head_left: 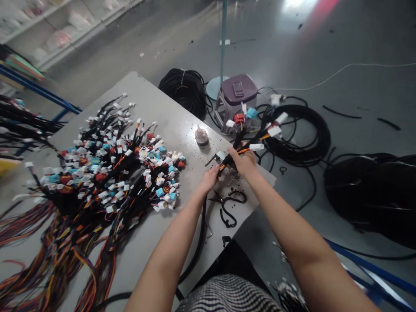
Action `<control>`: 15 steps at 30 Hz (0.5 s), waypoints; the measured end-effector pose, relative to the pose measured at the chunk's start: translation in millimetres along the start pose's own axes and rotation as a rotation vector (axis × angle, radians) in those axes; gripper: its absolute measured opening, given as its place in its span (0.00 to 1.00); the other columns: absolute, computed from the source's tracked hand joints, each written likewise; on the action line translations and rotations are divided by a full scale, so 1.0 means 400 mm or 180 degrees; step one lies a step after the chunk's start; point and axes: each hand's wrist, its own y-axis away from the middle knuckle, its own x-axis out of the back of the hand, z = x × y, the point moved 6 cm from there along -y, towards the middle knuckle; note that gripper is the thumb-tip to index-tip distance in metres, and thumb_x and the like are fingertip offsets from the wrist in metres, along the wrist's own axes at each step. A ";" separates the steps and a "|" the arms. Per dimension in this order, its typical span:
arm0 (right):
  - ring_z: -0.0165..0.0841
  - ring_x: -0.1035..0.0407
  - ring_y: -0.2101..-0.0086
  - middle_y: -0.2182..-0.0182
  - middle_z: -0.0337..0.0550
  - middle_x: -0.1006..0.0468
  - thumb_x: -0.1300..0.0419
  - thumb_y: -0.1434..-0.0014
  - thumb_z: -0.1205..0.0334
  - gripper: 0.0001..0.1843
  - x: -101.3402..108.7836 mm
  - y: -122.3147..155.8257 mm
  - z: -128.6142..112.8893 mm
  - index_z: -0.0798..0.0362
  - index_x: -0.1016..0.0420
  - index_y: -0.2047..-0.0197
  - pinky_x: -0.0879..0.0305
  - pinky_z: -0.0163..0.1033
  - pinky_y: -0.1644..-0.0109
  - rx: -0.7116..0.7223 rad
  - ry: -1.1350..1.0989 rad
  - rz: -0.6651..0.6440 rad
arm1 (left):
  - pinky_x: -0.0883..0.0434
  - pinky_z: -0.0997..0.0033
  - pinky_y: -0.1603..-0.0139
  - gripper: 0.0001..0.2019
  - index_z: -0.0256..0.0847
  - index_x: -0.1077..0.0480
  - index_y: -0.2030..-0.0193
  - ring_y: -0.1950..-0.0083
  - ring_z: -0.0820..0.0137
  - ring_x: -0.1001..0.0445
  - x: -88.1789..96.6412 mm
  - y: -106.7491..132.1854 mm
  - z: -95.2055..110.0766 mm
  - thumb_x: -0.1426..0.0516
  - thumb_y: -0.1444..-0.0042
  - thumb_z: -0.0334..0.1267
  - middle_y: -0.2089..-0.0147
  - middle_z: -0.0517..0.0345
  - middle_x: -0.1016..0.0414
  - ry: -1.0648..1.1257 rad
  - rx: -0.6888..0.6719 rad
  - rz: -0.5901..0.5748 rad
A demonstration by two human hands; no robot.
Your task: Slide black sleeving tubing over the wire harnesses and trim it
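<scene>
A black-sleeved wire harness (pixel 229 159) lies across both my hands at the table's right corner. Its far end fans out into white, red and blue connectors (pixel 239 118). My left hand (pixel 210 177) is closed round the orange-and-black wires. Further along the harness, my right hand (pixel 244 161) is closed on it, partly covering the branches. Black-handled scissors (pixel 230 203) lie just below my hands on the table. A small whitish squeeze bottle (pixel 201 136) stands beyond my left hand.
A large pile of harnesses with connectors (pixel 107 173) covers the table's left side. Black tubing coils (pixel 183 93) and a purple-topped stool (pixel 238 89) are on the floor beyond the table (pixel 136 86). A larger black coil (pixel 373 195) lies at right.
</scene>
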 end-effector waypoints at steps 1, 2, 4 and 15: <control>0.42 0.35 0.52 0.57 0.53 0.26 0.45 0.42 0.40 0.25 0.023 0.045 0.011 0.54 0.31 0.56 0.43 0.47 0.39 0.0058 0.0361 0.0102 | 0.49 0.72 0.78 0.28 0.40 0.39 0.80 0.81 0.76 0.48 0.007 0.006 -0.010 0.48 0.41 0.62 0.83 0.63 0.46 -0.0087 -0.0034 0.0016; 0.43 0.35 0.51 0.55 0.54 0.27 0.46 0.40 0.42 0.24 0.037 0.099 0.026 0.54 0.32 0.52 0.43 0.48 0.39 0.0112 0.0715 0.0115 | 0.49 0.72 0.77 0.28 0.40 0.40 0.82 0.80 0.76 0.48 0.015 0.013 -0.022 0.49 0.39 0.60 0.83 0.62 0.46 -0.0159 -0.0065 0.0055; 0.43 0.34 0.52 0.55 0.53 0.27 0.48 0.37 0.46 0.19 0.030 0.220 0.068 0.51 0.31 0.52 0.41 0.49 0.42 0.0194 0.1193 -0.0236 | 0.49 0.71 0.77 0.28 0.41 0.41 0.82 0.80 0.75 0.48 0.029 0.022 -0.047 0.51 0.37 0.58 0.84 0.62 0.47 -0.0240 -0.0090 0.0133; 0.41 0.31 0.60 0.62 0.51 0.24 0.38 0.40 0.60 0.13 -0.015 0.515 0.223 0.57 0.27 0.53 0.40 0.44 0.52 0.0658 0.2309 -0.1336 | 0.45 0.72 0.76 0.27 0.42 0.40 0.81 0.80 0.73 0.44 0.008 0.025 -0.034 0.53 0.37 0.58 0.84 0.61 0.43 -0.0190 -0.0040 0.0432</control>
